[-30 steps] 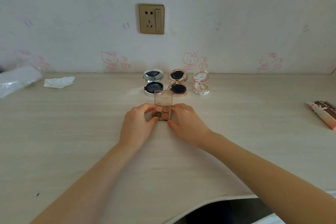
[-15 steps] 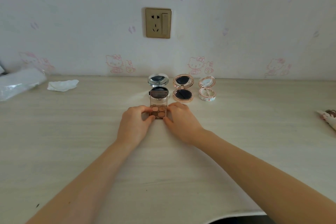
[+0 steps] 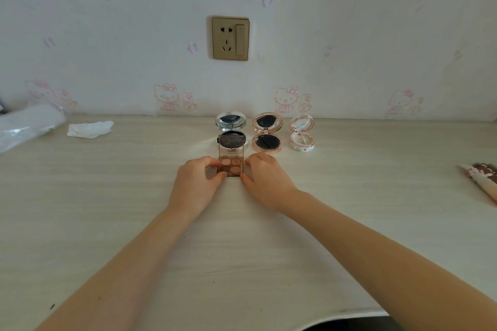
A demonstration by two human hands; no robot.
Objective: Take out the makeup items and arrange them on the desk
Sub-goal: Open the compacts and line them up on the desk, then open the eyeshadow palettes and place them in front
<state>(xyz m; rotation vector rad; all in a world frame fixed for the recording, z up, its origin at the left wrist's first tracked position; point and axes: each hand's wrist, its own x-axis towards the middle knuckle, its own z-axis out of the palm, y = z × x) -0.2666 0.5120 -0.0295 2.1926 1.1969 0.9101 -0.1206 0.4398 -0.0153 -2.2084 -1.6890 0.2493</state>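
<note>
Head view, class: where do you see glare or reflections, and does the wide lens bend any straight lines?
Head view: the open compacts' mirrors, silver and rose-gold, give dark reflections; the eyeshadow palette has a clear lid that the silver compact shows through; light is soft, shadows faint; the desk's far edge bows slightly, and the forearms look stretched toward the lower corners.

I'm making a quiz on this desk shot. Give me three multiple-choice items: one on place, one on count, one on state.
1. Where does the eyeshadow palette lie?
A. in front of the silver compact
B. beside the crumpled tissue
C. at the desk's near edge

2. How many round compacts stand by the wall?
A. two
B. three
C. five

3. The palette's lid is:
A. shut
B. raised open
C. detached

Answers: 1 A, it partly hides the silver compact. 2 B, silver, rose-gold compact and small floral compact. 3 B, the pans show while the left hand and right hand hold its sides.
</note>
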